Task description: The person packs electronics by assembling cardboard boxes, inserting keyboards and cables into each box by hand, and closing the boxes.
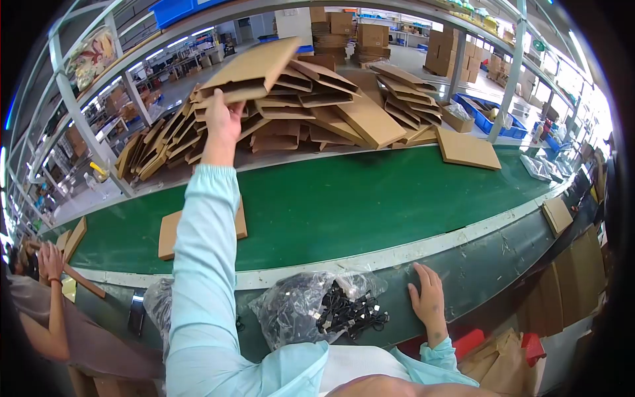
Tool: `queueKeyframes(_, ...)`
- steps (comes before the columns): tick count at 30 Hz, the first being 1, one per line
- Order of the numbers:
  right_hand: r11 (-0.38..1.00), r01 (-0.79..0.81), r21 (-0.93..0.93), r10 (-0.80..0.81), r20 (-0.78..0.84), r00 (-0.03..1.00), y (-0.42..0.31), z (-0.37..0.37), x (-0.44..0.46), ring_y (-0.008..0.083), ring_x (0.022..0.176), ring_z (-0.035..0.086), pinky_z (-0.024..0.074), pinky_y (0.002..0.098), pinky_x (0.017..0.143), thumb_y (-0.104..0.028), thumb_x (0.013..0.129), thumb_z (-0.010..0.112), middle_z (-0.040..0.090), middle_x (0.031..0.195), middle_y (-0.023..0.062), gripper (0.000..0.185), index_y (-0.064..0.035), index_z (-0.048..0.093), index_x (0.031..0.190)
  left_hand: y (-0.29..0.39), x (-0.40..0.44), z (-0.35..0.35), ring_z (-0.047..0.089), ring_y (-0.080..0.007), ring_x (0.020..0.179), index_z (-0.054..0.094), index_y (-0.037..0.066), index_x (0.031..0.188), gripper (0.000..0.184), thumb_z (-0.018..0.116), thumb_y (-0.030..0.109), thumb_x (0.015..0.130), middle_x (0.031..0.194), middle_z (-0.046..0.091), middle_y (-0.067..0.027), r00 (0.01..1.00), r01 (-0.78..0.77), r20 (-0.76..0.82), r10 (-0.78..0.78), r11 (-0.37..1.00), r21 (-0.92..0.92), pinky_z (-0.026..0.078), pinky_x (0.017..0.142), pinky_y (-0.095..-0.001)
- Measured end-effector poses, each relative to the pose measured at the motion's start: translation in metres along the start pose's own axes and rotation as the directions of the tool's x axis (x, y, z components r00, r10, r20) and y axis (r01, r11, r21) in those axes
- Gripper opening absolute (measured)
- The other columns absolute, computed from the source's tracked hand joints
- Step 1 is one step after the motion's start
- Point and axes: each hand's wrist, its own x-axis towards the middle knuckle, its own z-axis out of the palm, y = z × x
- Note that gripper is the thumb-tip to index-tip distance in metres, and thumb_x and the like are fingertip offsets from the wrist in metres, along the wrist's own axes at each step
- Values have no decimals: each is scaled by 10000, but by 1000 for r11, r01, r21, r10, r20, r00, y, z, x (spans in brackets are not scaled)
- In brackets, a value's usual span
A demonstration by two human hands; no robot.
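Observation:
My left hand (223, 118) is raised over the far side of the green belt (331, 198), its fingers closed on the near edge of a flat cardboard box (254, 69). That box is tilted above a heap of similar open-ended boxes (324, 99). My right hand (428, 299) lies on the dark near ledge, fingers spread, holding nothing. Between my arms sits a clear plastic bag (284, 314) with black cables (347, 311) spilling from its opening. Behind my left sleeve, another flat box (170, 235) rests on the belt, partly hidden.
At the left edge are a co-worker's hands (49, 261) beside cardboard boxes (75, 239). A phone-like dark object (136, 312) lies on the ledge. One box (468, 149) sits at the belt's far edge, near blue bins (489, 119). Metal posts (508, 99) rise beyond.

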Motion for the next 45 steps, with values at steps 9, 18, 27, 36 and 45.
queueKeyframes(9, 999, 11, -32, -12, -11, 1000, 4, 1, 7, 353, 1130, 544, 427, 446, 981, -94, 798, 690, 583, 1203, 145, 413, -38, 613, 1200, -23, 56, -24, 635, -377, 1068, 373, -121, 1348, 618, 539, 371, 1013, 1261, 573, -288, 938, 348, -95, -334, 901, 258, 593, 846, -404)
queueKeyframes(18, 1000, 13, -8, -13, -47, 999, 13, 2, -1, 315, 1155, 540, 423, 430, 983, -127, 831, 681, 579, 1202, 114, 323, -72, 631, 1145, -38, -199, -23, 663, -137, 956, 630, 73, 1173, 254, 561, 248, 1002, 1034, 699, -59, 585, 181, 432, -686, 630, 755, 523, 783, -251)
queueKeyframes(27, 995, 65, -77, -74, -111, 991, 12, 10, -5, 350, 1134, 547, 441, 433, 974, -135, 866, 645, 585, 1182, 144, 278, -59, 636, 1132, -92, -319, -100, 603, -324, 1100, 637, 36, 1175, 356, 681, 225, 877, 1169, 640, -166, 245, -618, 644, -724, 396, 680, 469, 961, -402)
queueKeyframes(36, 988, 69, -134, -83, -101, 991, 14, 18, -8, 319, 1124, 573, 460, 433, 960, -145, 865, 640, 614, 1175, 112, 257, -46, 649, 1102, -79, -323, -101, 680, -257, 919, 650, 5, 1111, 291, 678, 185, 884, 1016, 702, -140, 405, -402, 547, -733, 395, 826, 527, 820, -354)
queueKeyframes(45, 994, 75, -78, -87, -177, 980, 28, 21, -14, 321, 1098, 569, 457, 434, 927, -204, 828, 667, 603, 1142, 117, 265, -74, 647, 1058, -82, -321, -96, 645, -183, 990, 637, -14, 1154, 265, 629, 127, 931, 1058, 687, -105, 332, -393, 507, -795, 372, 841, 501, 893, -305)
